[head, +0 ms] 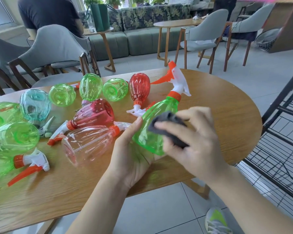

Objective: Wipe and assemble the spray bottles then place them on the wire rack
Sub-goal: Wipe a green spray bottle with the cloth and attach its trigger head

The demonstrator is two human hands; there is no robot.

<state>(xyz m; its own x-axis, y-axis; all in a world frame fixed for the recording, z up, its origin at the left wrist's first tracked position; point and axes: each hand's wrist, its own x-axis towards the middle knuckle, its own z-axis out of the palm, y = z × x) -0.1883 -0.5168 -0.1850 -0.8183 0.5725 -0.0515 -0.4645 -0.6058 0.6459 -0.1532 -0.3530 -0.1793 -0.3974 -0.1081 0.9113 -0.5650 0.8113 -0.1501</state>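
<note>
I hold the green spray bottle (152,125) in my left hand (130,156); the palm is under its wide bottom and the thumb lies along its side, so the fingers are curled round it; the bottle is lifted above the near edge of the wooden table (218,119). Its long axis goes from my palm up and away to the right, and the orange and white spray head (178,83) is already on the neck, pointing away from me. My right hand (193,142) presses a dark grey cloth (167,127) on the side of the bottle; the fingers are bent over the cloth and hold it.

The black wire rack (281,137) stands to my right, just beside the round end of the table; my right hand is the nearer one to it, but this hand is busy with the cloth. I think the left hand must carry the bottle across, or I change hands; between bottle and rack the way looks free.

On my left many other bottles (90,115) lie on their sides close together, some without heads; there I have little room, and a careless elbow could roll them off the edge.
</note>
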